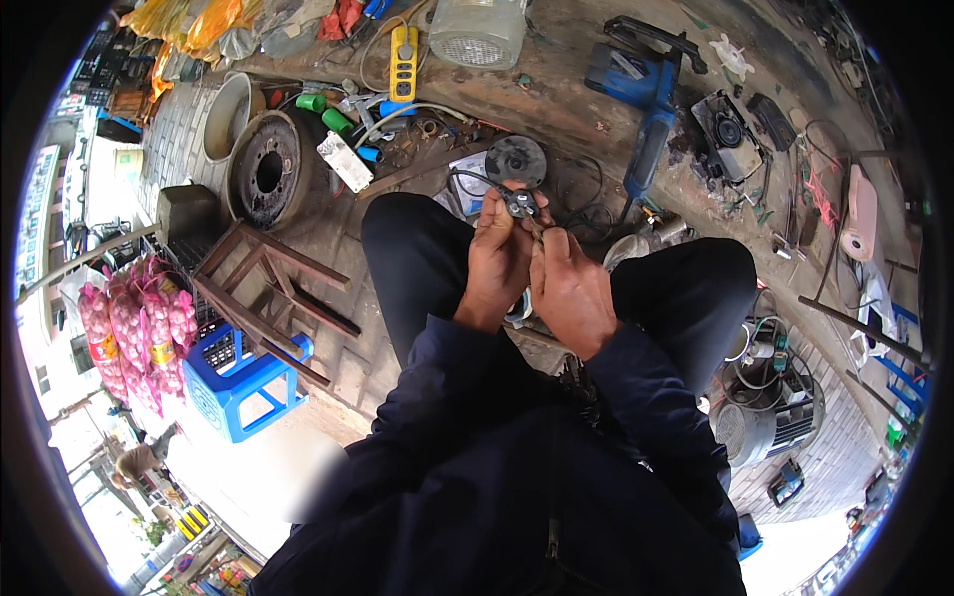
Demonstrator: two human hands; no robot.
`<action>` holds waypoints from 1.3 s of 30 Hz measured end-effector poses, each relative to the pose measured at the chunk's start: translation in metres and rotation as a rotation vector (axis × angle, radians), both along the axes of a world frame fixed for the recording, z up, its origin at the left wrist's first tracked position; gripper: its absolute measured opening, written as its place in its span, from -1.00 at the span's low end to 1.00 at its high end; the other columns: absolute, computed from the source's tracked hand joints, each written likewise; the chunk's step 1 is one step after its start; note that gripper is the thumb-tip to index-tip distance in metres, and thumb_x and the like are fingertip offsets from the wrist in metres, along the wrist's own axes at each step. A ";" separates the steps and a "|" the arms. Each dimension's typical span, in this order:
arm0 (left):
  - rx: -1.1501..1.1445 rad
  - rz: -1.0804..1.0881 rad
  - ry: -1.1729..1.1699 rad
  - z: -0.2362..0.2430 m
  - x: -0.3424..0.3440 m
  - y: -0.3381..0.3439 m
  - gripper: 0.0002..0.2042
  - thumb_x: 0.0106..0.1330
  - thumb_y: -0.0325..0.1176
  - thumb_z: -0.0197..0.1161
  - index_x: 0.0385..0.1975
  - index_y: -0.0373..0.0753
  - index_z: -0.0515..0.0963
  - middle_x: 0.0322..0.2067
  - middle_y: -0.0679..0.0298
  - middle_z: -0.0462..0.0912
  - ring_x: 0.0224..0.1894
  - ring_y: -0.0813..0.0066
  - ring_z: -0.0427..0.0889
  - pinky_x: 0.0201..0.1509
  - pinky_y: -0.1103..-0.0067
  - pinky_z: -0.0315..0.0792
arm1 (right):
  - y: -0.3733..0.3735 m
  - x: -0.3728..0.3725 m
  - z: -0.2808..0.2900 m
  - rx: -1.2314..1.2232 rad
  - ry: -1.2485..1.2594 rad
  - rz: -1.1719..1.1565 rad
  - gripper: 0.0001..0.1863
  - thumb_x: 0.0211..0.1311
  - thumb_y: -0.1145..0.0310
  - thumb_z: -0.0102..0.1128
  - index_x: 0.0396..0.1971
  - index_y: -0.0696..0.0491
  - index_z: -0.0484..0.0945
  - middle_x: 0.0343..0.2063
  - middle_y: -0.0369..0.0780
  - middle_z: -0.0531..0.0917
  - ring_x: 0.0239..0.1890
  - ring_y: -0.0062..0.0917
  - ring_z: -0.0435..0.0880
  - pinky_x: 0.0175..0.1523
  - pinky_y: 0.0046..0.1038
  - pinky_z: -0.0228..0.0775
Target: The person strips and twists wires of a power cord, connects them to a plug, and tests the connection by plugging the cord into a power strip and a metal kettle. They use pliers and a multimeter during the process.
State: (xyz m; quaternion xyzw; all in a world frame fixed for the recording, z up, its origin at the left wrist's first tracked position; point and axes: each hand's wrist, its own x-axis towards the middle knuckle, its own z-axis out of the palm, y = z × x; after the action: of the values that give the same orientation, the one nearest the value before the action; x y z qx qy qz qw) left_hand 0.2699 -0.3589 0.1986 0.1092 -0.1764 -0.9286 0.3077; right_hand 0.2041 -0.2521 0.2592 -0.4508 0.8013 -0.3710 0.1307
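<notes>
Between my knees, both hands are raised close together. My left hand point(499, 260) is closed round a small black part point(521, 204) with pale metallic spots, which looks electrical. A black cable point(465, 176) curves away from this part to the left. My right hand point(573, 288) is pinched round a thin, slender tool point(538, 238) whose tip points at the black part; its kind is too small to make out. Just beyond the hands, a round grey disc point(516, 161) lies on the ground by a white plastic bag point(467, 181).
Ahead are a yellow power strip point(402, 62), a blue power tool point(651, 109) and a motor housing point(479, 32). On the left stand a wheel rim point(268, 171), a wooden stool frame point(273, 273), a blue plastic stool point(238, 382) and net bags of bulbs point(139, 323). An electric motor point(760, 427) sits at right.
</notes>
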 end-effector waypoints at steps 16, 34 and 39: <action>-0.058 -0.038 -0.045 -0.006 0.004 0.000 -0.73 0.58 -0.23 0.12 0.13 -0.18 0.44 -0.03 0.15 0.59 0.00 0.36 0.56 0.19 0.44 0.43 | -0.003 -0.002 -0.003 -0.069 -0.085 0.033 -0.63 0.38 0.41 0.13 0.09 0.28 0.39 -0.36 0.08 0.68 -0.49 -0.02 0.70 -0.42 -0.11 0.59; -0.005 0.028 -0.183 -0.009 -0.003 0.000 -0.80 0.63 -0.22 0.02 0.10 -0.10 0.44 -0.10 0.18 0.63 -0.14 0.41 0.61 -0.03 0.48 0.52 | 0.009 -0.003 0.042 -0.192 -0.342 0.042 -0.91 0.45 0.48 0.10 -0.18 0.19 0.49 -0.46 0.04 0.66 -0.37 0.04 0.72 -0.33 -0.23 0.53; 0.002 0.035 -0.159 -0.002 -0.006 0.007 -0.85 0.64 -0.27 0.01 0.06 -0.07 0.44 -0.07 0.25 0.62 -0.21 0.50 0.59 -0.13 0.51 0.50 | 0.005 -0.007 0.017 -0.116 -0.205 -0.015 -0.84 0.39 0.48 0.16 -0.11 0.22 0.50 -0.32 0.11 0.68 -0.31 0.14 0.67 -0.31 -0.11 0.54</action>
State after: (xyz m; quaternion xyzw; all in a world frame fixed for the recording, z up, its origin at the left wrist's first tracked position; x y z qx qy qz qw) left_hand 0.2640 -0.3521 0.1963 0.1860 -0.1974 -0.9116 0.3090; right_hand 0.1972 -0.2468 0.2765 -0.4114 0.7641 -0.4619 0.1831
